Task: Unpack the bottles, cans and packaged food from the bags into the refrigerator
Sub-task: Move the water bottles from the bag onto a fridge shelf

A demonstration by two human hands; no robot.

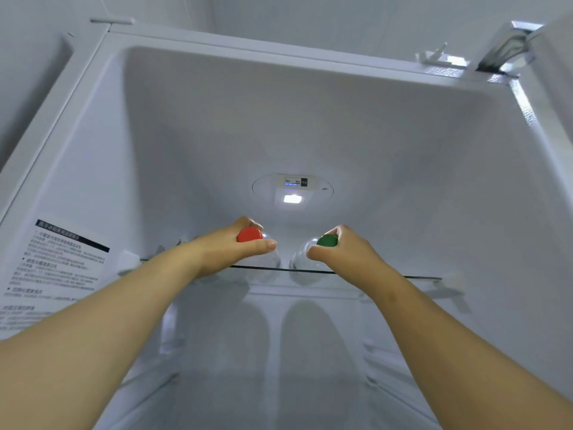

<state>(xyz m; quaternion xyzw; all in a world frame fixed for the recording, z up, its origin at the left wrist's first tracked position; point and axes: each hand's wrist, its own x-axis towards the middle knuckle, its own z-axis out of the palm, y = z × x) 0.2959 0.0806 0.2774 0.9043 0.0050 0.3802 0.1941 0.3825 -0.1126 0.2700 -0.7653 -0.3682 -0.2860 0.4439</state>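
Note:
Two clear plastic bottles stand side by side on the top glass shelf point(418, 277) of the open refrigerator. The left bottle point(266, 262) has a red cap, and my left hand point(229, 246) grips it round the neck just under the cap. The right bottle point(299, 262) has a green cap, and my right hand point(344, 252) grips its neck the same way. Both bottles look upright, with their bases at the shelf's front edge. My forearms hide the lower sides of the bottles.
The refrigerator's white inner walls close in on both sides. A lit lamp and control panel point(293, 189) sit on the back wall above the bottles. A printed label point(59, 262) covers the left wall. More shelf rails show below. The door hinge point(502, 54) is at top right.

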